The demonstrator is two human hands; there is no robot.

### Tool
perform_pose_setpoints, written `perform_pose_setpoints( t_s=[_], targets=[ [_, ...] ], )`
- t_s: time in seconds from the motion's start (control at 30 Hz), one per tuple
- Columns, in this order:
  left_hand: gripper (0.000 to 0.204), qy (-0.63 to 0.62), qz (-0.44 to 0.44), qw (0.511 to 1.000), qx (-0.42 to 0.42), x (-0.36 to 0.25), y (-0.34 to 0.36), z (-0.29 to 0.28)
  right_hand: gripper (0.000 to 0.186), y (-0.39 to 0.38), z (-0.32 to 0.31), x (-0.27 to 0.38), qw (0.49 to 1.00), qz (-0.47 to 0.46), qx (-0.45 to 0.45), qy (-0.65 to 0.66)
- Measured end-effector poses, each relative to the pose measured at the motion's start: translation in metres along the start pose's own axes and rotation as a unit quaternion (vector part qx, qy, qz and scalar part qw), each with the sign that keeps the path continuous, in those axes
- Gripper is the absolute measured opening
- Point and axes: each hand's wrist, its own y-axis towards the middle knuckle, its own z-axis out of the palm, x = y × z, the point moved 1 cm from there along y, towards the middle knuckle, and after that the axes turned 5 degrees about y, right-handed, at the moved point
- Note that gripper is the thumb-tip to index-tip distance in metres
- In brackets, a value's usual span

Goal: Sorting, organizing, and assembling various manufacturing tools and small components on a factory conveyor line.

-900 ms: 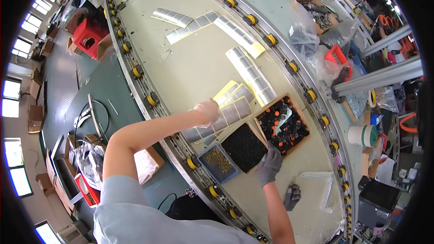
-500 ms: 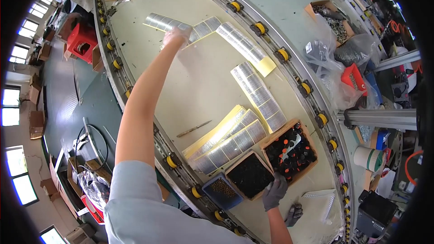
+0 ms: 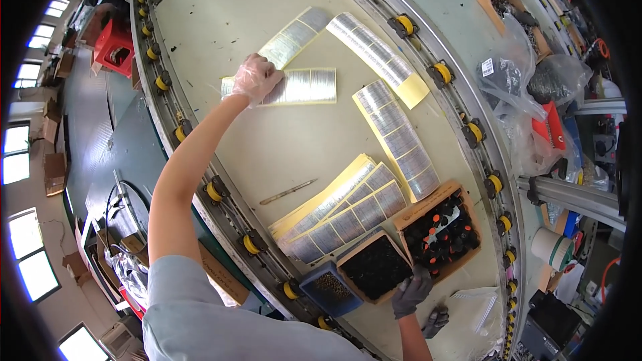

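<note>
My left hand (image 3: 259, 79), in a clear plastic glove, has its fingers closed on a silver label strip (image 3: 307, 85) with yellow edges. Another strip (image 3: 291, 37) lies diagonally just beyond it; more (image 3: 374, 53) lie to the right and in an overlapping pile (image 3: 341, 210) nearer me. A thin metal tool (image 3: 287, 191) rests beside the pile. My right hand (image 3: 411, 293), grey-gloved, grips the near corner of a small cardboard box of black pieces (image 3: 371, 264). Next to it are a box of black and orange parts (image 3: 435, 230) and a blue bin of small brass pieces (image 3: 324, 291).
Roller rails (image 3: 441, 73) line both sides of the worktop. A spare grey glove (image 3: 436, 321) and a white comb-like piece (image 3: 475, 304) lie at the lower right. Beyond are bagged parts (image 3: 508, 73), a red stool (image 3: 114, 47), and a metal post (image 3: 568, 194).
My left hand moved from the near pile forward to the far strips, where one strip is now turned horizontal and pulled toward me. My right hand stays at the box as the view shifted slightly.
</note>
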Motion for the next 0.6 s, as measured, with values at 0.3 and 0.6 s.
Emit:
perform_pose_setpoints(
  t_s=[0.3, 0.6],
  targets=[
    [0.110, 0.205, -0.089, 0.968, 0.118, -0.040, -0.017, -0.033, 0.041, 0.001, -0.003, 0.005, 1.000, 0.011, 0.009, 0.016],
    [0.098, 0.157, -0.102, 0.968, 0.168, -0.042, -0.025, -0.033, 0.043, 0.005, -0.006, 0.008, 1.000, 0.002, -0.011, 0.014]
  ],
)
